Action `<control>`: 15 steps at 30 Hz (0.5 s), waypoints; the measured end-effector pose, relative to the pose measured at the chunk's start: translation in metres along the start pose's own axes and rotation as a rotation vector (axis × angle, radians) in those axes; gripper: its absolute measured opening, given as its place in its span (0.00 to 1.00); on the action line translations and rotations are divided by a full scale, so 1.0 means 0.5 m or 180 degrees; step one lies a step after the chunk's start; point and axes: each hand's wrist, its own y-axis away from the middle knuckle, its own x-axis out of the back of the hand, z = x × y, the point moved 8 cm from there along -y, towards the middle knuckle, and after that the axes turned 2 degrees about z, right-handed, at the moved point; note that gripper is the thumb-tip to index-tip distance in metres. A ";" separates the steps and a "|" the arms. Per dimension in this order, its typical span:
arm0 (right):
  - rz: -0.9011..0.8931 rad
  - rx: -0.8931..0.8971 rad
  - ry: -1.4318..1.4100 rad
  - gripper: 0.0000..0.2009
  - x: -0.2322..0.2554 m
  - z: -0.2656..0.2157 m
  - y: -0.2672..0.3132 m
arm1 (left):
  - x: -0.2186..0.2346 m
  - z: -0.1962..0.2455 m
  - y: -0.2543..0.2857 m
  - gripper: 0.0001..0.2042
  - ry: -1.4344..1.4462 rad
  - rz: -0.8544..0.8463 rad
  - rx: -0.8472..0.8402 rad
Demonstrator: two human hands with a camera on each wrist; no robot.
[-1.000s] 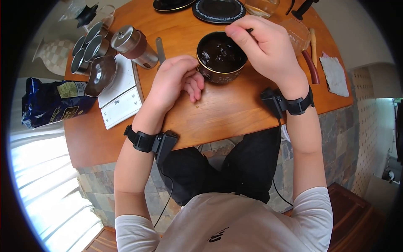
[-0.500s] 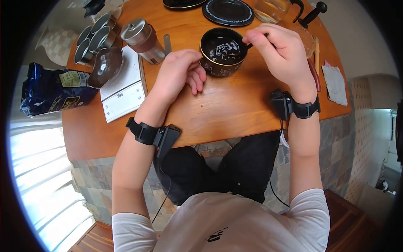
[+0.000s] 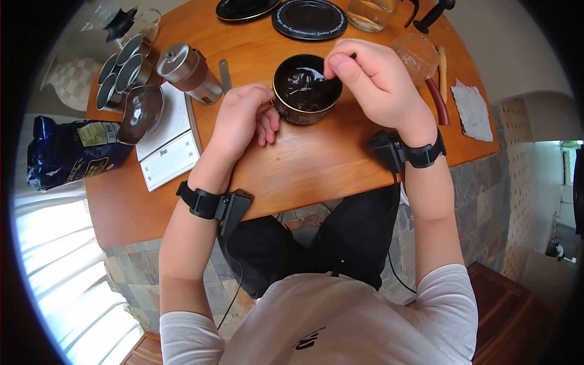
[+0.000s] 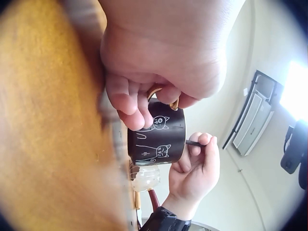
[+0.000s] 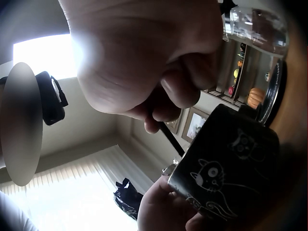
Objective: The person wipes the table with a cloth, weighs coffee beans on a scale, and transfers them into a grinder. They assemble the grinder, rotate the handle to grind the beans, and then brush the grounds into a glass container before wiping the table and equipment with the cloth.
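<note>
A black mug (image 3: 302, 117) with a gold rim and white cat drawings stands on the wooden table, holding dark, shiny liquid (image 3: 303, 80). My left hand (image 3: 242, 118) pinches the mug's gold handle (image 4: 155, 90) between thumb and fingers, and its lower fingers curl below. Over the mug's right side, my right hand (image 3: 380, 85) grips a slim black handle (image 4: 194, 143) like a spoon's. In the right wrist view this handle slants down from my fingers past the rim of the mug (image 5: 211, 178). Its lower end is hidden inside the mug.
Left on the table are a steel grinder (image 3: 188, 73), metal cups (image 3: 131, 72), a white scale (image 3: 172, 158) with a brown dish (image 3: 143, 112), and a blue bag (image 3: 73, 152). Black plates (image 3: 310, 19) and a glass jug (image 3: 371, 13) stand behind; a cloth (image 3: 471, 112) lies right.
My right hand moves the black handle about at the mug's right side, outward and then back in. Reflections on the liquid shift. My left hand keeps its pinch; the head view sways.
</note>
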 end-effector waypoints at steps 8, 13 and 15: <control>0.0429 0.0507 0.0338 0.09 -0.003 -0.014 -0.006 | -0.003 -0.006 -0.002 0.15 -0.0089 -0.0096 -0.0076; 0.0024 0.0380 0.0162 0.08 -0.018 -0.006 -0.001 | -0.007 -0.007 -0.005 0.15 -0.0045 -0.0105 -0.0135; 0.0116 0.0434 0.0375 0.08 -0.007 -0.007 -0.001 | -0.005 -0.007 -0.005 0.15 -0.0037 -0.0076 -0.0082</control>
